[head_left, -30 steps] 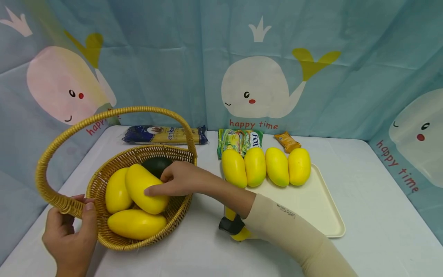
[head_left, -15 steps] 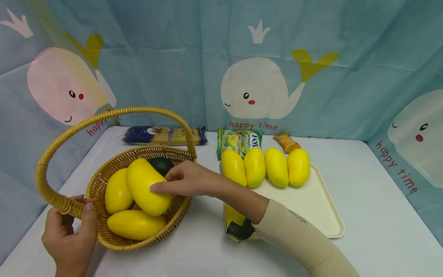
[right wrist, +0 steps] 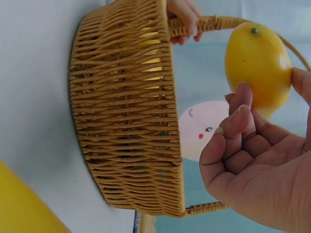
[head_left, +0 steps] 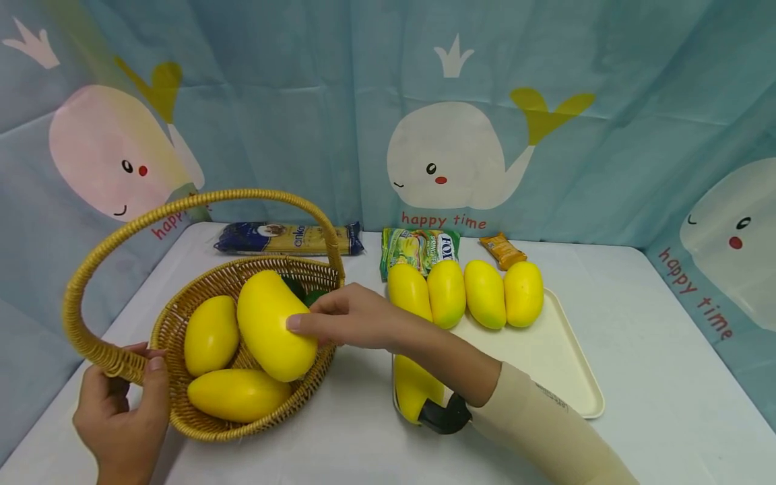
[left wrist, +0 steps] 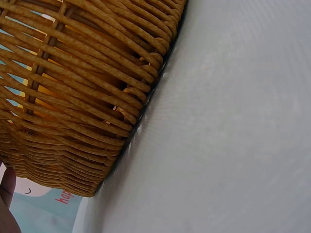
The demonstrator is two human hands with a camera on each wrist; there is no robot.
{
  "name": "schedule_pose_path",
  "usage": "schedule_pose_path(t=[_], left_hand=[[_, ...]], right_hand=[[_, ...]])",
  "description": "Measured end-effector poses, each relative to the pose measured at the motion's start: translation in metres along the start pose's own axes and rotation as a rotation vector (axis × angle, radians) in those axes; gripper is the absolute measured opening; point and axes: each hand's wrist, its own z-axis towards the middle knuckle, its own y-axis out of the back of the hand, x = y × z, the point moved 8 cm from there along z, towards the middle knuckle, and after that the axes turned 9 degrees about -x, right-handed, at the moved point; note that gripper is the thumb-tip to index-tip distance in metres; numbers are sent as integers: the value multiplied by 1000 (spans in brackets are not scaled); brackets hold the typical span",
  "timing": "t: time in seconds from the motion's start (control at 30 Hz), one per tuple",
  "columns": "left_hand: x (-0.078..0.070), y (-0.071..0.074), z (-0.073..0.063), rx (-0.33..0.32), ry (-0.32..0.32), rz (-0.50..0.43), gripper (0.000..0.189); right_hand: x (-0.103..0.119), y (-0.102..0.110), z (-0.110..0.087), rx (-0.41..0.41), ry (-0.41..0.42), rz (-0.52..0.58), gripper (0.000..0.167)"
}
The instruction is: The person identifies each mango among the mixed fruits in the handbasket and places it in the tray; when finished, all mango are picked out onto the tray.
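Observation:
My left hand (head_left: 124,411) grips the wicker basket (head_left: 209,432) at the near foot of its arched handle (head_left: 254,194). Thumb and fingers of my right hand (head_left: 348,315) pinch a yellow mango (head_left: 275,327). In the right wrist view this mango (right wrist: 257,60) is up past the basket's rim (right wrist: 170,97), clear of the weave. Inside the basket lie a second mango (head_left: 211,335) and a third mango (head_left: 239,395). Dark green fruit (head_left: 315,296) shows behind the held mango, partly hidden. The left wrist view is mostly basket side (left wrist: 73,87) and white cloth.
Right of the basket is a cream tray (head_left: 533,364) with several mangoes (head_left: 447,294) in a row at its far end. A yellow thing with a black end (head_left: 415,387) lies under my right forearm. Behind are a pasta pack (head_left: 287,239), a green packet (head_left: 420,249) and an orange packet (head_left: 503,250).
My right hand has drawn the mango up and to the right, away from the other two mangoes, uncovering more of the basket's inside. My left hand keeps its hold on the handle.

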Motion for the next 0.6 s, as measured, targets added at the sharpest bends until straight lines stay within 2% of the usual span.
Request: schedule_pose_path(t=[0.23, 0.6], left_hand=[[2, 0, 1, 15, 7, 16, 33], [2, 0, 0, 10, 18, 30, 32]], right_hand=[[2, 8, -19, 3, 59, 46, 36], [-10, 18, -58, 7, 76, 123, 36]])
